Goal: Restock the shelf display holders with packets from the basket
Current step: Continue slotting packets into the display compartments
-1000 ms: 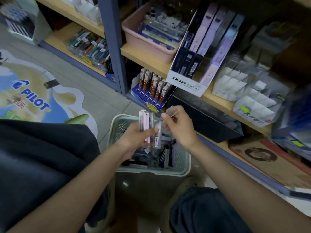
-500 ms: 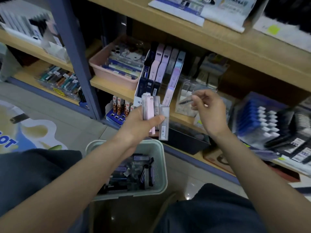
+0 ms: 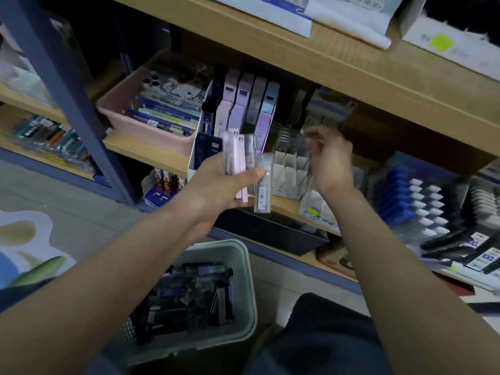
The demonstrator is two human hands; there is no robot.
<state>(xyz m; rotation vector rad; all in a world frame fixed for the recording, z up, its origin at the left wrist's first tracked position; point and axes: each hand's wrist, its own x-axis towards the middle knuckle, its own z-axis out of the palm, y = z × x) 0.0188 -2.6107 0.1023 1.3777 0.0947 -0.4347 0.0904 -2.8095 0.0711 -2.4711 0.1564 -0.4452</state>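
Observation:
My left hand (image 3: 220,189) grips a fan of slim clear and pink packets (image 3: 244,169) in front of the shelf. My right hand (image 3: 328,161) is over a clear compartmented display holder (image 3: 290,169) on the shelf, fingers curled, pinching a thin dark packet (image 3: 300,138) that is blurred. A white display box (image 3: 243,115) with pink, lilac and dark packets stands just left of that holder. The pale green basket (image 3: 243,269) with several dark packets sits on the floor below my arms.
A pink tub (image 3: 127,115) of stationery sits on the shelf to the left. A blue shelf post (image 3: 73,104) rises at left. Blue and white item racks (image 3: 414,196) fill the shelf at right. The upper shelf board (image 3: 324,63) overhangs the holders. My knee (image 3: 324,334) is by the basket.
My view has tilted up from the basket to the shelf. My right hand carried a thin packet up from the basket to the clear holder. My left hand rose with its packets.

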